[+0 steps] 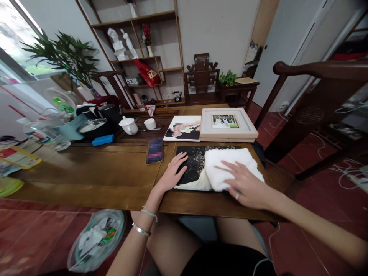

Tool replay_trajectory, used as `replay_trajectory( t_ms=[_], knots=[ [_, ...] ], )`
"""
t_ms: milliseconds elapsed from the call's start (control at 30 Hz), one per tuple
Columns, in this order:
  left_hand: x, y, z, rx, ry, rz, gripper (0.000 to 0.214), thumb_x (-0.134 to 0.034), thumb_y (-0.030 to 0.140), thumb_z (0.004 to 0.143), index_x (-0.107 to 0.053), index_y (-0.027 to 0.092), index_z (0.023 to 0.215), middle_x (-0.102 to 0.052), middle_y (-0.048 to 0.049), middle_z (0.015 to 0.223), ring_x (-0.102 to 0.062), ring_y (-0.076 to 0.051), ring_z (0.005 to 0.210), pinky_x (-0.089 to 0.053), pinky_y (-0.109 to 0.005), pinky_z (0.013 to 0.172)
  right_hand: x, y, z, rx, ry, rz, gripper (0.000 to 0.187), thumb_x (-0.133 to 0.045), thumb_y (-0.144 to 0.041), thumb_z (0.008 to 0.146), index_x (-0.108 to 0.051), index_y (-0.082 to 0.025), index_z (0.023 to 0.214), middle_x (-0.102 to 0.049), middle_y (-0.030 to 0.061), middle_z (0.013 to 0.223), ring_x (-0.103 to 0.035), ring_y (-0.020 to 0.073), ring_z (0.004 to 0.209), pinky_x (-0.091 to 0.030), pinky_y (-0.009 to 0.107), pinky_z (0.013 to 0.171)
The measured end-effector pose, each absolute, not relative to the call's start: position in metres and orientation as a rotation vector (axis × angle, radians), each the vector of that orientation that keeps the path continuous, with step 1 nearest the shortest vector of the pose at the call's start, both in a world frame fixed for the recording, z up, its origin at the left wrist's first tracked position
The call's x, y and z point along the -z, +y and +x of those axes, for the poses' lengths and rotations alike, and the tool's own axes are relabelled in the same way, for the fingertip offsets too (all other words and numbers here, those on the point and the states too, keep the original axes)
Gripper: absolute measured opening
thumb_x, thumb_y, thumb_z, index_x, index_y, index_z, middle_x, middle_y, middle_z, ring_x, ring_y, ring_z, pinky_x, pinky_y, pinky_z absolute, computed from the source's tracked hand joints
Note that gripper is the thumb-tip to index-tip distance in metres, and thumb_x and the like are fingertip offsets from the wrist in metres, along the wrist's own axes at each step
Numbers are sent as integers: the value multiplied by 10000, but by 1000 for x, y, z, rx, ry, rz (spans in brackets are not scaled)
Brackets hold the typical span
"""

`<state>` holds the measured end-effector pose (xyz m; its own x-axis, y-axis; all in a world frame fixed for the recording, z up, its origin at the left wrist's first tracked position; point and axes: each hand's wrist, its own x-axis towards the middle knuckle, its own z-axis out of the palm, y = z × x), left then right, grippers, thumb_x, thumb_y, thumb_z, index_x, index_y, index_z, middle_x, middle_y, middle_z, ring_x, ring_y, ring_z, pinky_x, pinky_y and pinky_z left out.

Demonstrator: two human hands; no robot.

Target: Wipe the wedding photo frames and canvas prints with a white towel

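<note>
A dark photo panel with a pale gown printed on it lies flat near the table's front edge. My left hand rests on its left side, fingers spread and holding nothing. Over the panel's right part lies a folded white towel, hiding the print beneath. My right hand is laid on this towel with its fingers stretched out, a ring on one finger. Just behind the panel are a light wooden picture frame and a white-edged photo print.
A phone lies left of the panel. Further left are a white lidded cup, a blue block, a black pot and bottles. A lined waste bin stands below the table edge. A dark wooden chair is at the right.
</note>
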<state>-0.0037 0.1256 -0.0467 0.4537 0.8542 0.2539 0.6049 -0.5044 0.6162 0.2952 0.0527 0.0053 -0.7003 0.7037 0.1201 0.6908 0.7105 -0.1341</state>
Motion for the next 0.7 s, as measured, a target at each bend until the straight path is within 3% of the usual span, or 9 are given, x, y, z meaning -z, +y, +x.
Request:
replay_trajectory(
  t_ms=[133,333,533,700],
  knots=[
    [46,125,-3,-750,1228,2256,420,-396,376,965,-448,251,1363,-353,-63,1517,-238,-218,1435,-198,-503,1169,-12,14,288,-262,-2793,-1071,274,-537,-177,757,-697,-267,960,-356,44,1507,-232,365,1391,-203,657,1051],
    [46,125,-4,-772,1216,2257,408,-403,379,962,-463,255,1347,-371,-64,1508,-249,-217,1433,-208,-495,1169,-3,74,309,-170,-2716,-1216,223,-573,-235,763,-710,-211,937,-200,119,1561,-130,397,1411,-74,696,1054],
    [45,125,-3,-767,1229,2253,408,-403,382,961,-466,252,1343,-372,-66,1507,-252,-221,1432,-211,-502,1165,-2,118,319,-168,-2729,-1285,325,-457,-230,855,-671,-222,1100,-310,85,1526,-196,362,1404,-193,657,1061],
    [47,125,-4,-762,1230,2256,406,-399,382,963,-462,258,1345,-370,-62,1508,-248,-218,1433,-211,-507,1163,-13,65,311,-294,-2785,-1209,312,-481,-185,819,-689,-228,1048,-261,63,1546,-143,355,1418,-153,657,1082]
  ],
)
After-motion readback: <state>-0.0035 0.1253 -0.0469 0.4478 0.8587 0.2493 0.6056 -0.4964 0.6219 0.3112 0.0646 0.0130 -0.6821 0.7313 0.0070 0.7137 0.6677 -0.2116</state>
